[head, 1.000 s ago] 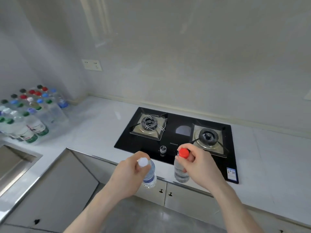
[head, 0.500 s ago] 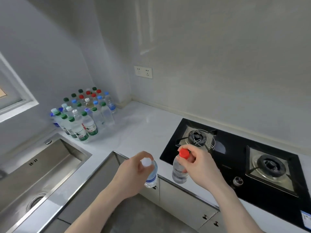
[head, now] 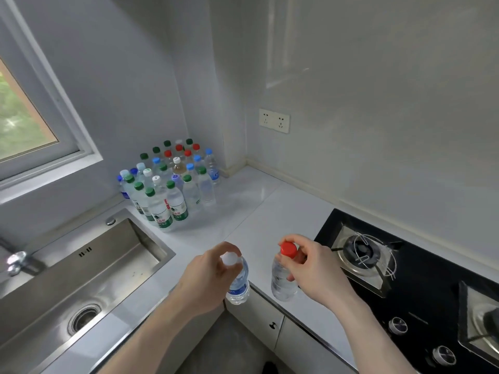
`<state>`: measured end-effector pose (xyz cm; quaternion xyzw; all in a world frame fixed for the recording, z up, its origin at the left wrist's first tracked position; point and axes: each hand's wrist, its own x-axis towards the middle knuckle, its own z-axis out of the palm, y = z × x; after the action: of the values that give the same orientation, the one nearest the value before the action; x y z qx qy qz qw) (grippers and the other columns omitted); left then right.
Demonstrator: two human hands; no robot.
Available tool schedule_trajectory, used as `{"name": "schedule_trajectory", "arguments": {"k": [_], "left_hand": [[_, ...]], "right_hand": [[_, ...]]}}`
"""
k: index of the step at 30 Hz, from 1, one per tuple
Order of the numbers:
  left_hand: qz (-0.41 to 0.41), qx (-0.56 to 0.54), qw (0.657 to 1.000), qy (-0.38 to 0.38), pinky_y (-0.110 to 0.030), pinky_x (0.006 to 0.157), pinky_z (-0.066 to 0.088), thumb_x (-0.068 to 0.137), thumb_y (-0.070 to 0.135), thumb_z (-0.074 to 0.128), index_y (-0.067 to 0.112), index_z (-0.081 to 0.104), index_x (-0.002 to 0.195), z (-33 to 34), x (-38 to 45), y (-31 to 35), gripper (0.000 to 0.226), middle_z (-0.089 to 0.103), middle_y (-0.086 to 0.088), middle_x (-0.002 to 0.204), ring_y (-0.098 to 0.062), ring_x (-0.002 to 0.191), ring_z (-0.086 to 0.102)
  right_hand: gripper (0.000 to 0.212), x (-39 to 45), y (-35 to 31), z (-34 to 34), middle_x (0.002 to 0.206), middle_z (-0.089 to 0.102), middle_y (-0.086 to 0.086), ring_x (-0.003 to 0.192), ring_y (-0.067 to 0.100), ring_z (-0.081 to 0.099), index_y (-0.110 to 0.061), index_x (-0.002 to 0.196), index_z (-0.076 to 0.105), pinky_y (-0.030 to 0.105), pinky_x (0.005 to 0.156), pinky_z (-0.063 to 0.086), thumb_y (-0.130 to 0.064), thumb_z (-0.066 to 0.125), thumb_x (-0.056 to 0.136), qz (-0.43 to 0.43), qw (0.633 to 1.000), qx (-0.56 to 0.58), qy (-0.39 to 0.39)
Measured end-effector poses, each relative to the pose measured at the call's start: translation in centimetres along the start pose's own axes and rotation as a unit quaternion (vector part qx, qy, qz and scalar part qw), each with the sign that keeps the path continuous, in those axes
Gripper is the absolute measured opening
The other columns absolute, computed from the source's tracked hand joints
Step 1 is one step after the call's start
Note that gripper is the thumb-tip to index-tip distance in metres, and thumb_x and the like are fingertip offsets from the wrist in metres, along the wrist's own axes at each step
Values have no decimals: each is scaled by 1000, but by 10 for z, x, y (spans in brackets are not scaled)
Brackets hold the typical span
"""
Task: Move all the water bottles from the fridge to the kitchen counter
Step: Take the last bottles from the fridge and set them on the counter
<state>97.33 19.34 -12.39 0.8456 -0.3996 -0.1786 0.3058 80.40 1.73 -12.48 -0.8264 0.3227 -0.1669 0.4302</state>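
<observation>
Stretching around a corner, the pale counter (head: 270, 209) carries a stainless steel sink (head: 89, 276) to the left of the person's fingers and a black gas hob (head: 421, 287) to their right, its nearest burner (head: 363, 255) just beside the right hand. A window (head: 24, 114) fills the wall above the sink, and a white double wall socket (head: 274, 120) sits on the wall far beyond the fingers. Standing well beyond the fingers, in the corner of the counter, is a tight cluster of water bottles (head: 172, 182), upright and touching one another, with green, blue, red and white caps. Closer in, the left hand (head: 208, 276) has its fingers (head: 229, 248) curled closed around the neck of a white-capped bottle (head: 239, 284) with a blue label, which hangs upright below the hand over the counter's front edge. The right hand (head: 316, 268) pinches the neck of a red-capped bottle (head: 283, 276) between closed fingers (head: 299, 242), this clear bottle also upright, near the other and apart from it. Whether either held bottle touches the counter cannot be told. A chrome tap (head: 19, 263) shows at the sink's far left edge, and round control knobs (head: 398, 325) line the hob's front, to the right of and nearer than the right hand.
</observation>
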Motion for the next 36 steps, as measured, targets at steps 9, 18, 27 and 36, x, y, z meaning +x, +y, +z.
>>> {"name": "schedule_trajectory", "arguments": {"k": [9, 18, 27, 36], "left_hand": [[-17, 45, 999, -16, -19, 45, 30, 100, 36, 52, 41, 57, 107, -20, 85, -1, 10, 53, 13, 53, -7, 48, 46], [-29, 74, 997, 7, -21, 52, 33, 101, 35, 51, 40, 57, 112, -31, 162, -1, 13, 53, 7, 64, -7, 58, 49], [-56, 63, 996, -42, -36, 78, 55, 102, 28, 51, 33, 58, 121, -43, 251, -22, 22, 70, 0, 103, -22, 92, 67], [-93, 8, 993, -73, -30, 71, 55, 95, 21, 53, 34, 61, 122, -51, 349, -54, 31, 75, -1, 100, -19, 86, 69]], "right_hand": [[11, 101, -3, -1, 76, 67, -11, 63, 10, 73, -38, 101, 68, 30, 68, 58, -39, 75, 93, -21, 999, 13, -27], [10, 181, 0, -7, 77, 66, -6, 61, 9, 72, -38, 99, 67, 26, 65, 55, -37, 76, 93, -25, 998, 3, -52], [10, 248, -1, 5, 77, 67, -4, 60, 9, 73, -37, 97, 67, 23, 59, 49, -35, 76, 93, -1, 998, -5, -64], [10, 323, 0, 28, 75, 67, -5, 63, 6, 73, -39, 99, 66, 24, 63, 48, -34, 72, 94, 28, 997, -36, -63]]}}
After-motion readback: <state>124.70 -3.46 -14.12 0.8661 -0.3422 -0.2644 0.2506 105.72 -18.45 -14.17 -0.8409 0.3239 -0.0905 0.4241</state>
